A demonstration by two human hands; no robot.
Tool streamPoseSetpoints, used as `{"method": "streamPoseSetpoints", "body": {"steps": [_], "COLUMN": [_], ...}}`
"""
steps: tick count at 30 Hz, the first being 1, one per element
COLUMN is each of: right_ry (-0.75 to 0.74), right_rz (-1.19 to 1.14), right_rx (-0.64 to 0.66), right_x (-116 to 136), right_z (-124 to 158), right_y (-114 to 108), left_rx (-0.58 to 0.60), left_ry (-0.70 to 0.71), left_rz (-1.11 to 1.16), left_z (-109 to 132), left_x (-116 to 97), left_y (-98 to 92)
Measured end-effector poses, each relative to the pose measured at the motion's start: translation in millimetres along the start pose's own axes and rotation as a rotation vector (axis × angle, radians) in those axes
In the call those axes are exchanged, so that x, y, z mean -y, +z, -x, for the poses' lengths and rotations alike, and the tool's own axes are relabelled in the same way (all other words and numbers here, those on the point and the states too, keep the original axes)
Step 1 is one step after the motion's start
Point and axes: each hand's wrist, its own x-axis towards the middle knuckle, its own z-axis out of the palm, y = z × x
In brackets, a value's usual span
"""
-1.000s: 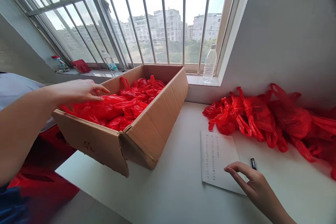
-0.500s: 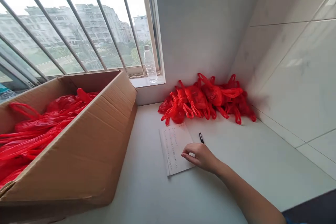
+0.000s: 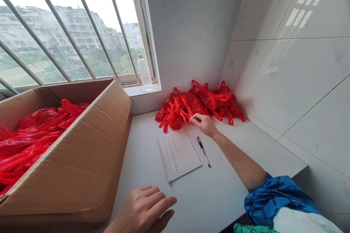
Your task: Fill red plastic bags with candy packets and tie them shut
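My right hand reaches to the front of a pile of tied red plastic bags against the wall. Its thumb and fingers are pinched together on the loose handle end of one bag. My left hand hovers low in the picture, near the box's corner, slightly blurred, fingers apart from the thumb and holding nothing. Between the hands lies a white notebook with rows of small written marks. A black-capped clear pen rests on the white table just right of it.
A large cardboard box, filled with more red bags, takes up the left side. On the sill of the barred window stands a clear plastic bottle. Tiled wall borders the table on the right.
My right hand has moved from over the notebook up to the red bags, uncovering the pen. My left hand has come into view at the bottom. The camera view has shifted right.
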Motion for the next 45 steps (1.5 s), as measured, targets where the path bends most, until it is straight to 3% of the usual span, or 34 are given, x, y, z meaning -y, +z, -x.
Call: {"method": "streamPoseSetpoints", "body": {"steps": [2,5,9,14,20,24,28,30,33,35,39,42,45], "right_ry": [0.044,0.082,0.131,0.154,0.067,-0.012,0.109,0.141,0.072,0.006,-0.062,-0.052,-0.051], "right_rz": [0.11,0.169,0.215,0.219,0.115,-0.264,-0.518,-0.464,-0.162,-0.003,0.097,0.255,0.404], "right_rx": [-0.08,-0.061,-0.034,-0.125,-0.37,-0.248,-0.016,0.117,0.24,0.203,0.11,0.169,0.295], "right_x": [-10,-24,-37,-40,-12,17,23,15,0,-5,0,3,0], "right_z": [-29,-60,-71,-77,-78,-48,-13,2,21,32,48,54,57], "right_y": [-1,5,20,15,-32,-44,-29,-16,-1,4,4,7,13], "left_rx": [0.022,0.008,0.02,0.018,0.018,-0.002,-0.046,-0.077,-0.14,-0.202,-0.325,-0.302,-0.191], "left_ry": [0.004,-0.033,-0.051,-0.094,-0.103,-0.122,-0.141,-0.149,-0.178,-0.233,-0.41,-0.523,-0.599], "left_rz": [0.041,0.108,0.08,0.11,0.163,0.205,0.242,0.253,0.235,0.214,0.18,0.109,0.006], "left_z": [-12,-24,-20,-12,-14,-14,-14,-14,-12,-13,-25,-44,-62], "left_x": [8,27,41,39,41,41,40,39,40,42,51,63,74], "left_y": [29.2,70.6,92.1,89.3,89.4,86.4,83.6,82.2,77.5,71.6,58.3,56.7,63.4]}}
